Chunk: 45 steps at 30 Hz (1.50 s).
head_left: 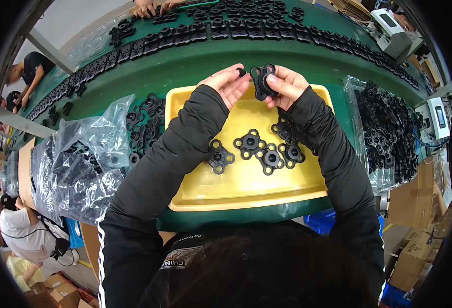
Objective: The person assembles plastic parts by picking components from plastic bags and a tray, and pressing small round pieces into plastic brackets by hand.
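Between the thumb and fingers of my left hand (225, 84) is a small black round plastic piece (241, 72). My right hand (289, 87) grips a black plastic bracket with ring-shaped lobes (261, 82), its thumb pressed on the middle. Both hands are raised over the far part of a yellow tray (226, 201), close together, with a narrow gap between the two parts. Several like black brackets (250, 144) lie loose on the tray floor below. Part of that group is hidden by my right sleeve.
Black brackets fill a clear plastic bag (385, 138) on the right; another plastic bag (90, 159) lies left, beside a pile of brackets (146, 120). Long rows of black parts (185, 35) line the green table (210, 59). Another person's hands (151, 7) work at the far side.
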{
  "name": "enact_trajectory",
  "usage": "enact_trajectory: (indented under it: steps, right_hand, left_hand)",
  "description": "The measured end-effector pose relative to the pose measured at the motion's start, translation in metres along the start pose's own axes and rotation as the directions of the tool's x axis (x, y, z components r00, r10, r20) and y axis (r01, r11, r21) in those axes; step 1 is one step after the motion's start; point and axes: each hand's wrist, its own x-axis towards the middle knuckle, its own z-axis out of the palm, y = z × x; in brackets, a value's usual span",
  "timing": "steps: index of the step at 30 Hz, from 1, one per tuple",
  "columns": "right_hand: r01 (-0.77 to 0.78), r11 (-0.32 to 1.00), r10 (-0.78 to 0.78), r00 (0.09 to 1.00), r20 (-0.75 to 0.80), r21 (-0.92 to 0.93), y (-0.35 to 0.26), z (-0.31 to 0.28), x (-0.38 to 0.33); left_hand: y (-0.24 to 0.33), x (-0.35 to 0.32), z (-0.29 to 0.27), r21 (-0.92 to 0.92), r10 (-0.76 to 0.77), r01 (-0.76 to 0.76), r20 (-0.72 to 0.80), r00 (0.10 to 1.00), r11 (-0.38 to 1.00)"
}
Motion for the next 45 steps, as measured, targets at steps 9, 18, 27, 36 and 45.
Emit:
enact_trajectory:
  steps: [9,18,27,36,45]
  right_hand:
    - [-0.001,0.996,0.007,0.998,0.058,-0.091,-0.002,0.012,-0.001]
    - [-0.026,0.997,0.016,0.992,0.129,0.079,-0.008,0.007,-0.005]
    - [0.050,0.978,-0.046,0.999,0.021,-0.201,-0.006,0.010,-0.006]
    - [0.093,0.888,-0.150,0.984,-0.094,-0.449,0.008,0.006,-0.001]
    - [0.017,0.984,-0.050,0.983,-0.179,-0.178,-0.012,0.005,0.002]
  left_hand:
    - [-0.006,0.001,-0.011,0.250,0.125,-0.148,0.103,0.987,0.957]
    - [-0.008,-0.004,0.003,0.634,0.354,-0.408,0.217,0.909,0.657]
    - [-0.007,0.001,-0.008,0.403,0.247,-0.330,0.246,0.937,0.854]
    - [-0.030,0.017,-0.013,0.651,0.614,-0.641,0.324,0.719,0.407]
    - [0.123,-0.142,-0.066,0.842,-0.175,-0.420,0.495,0.851,0.339]
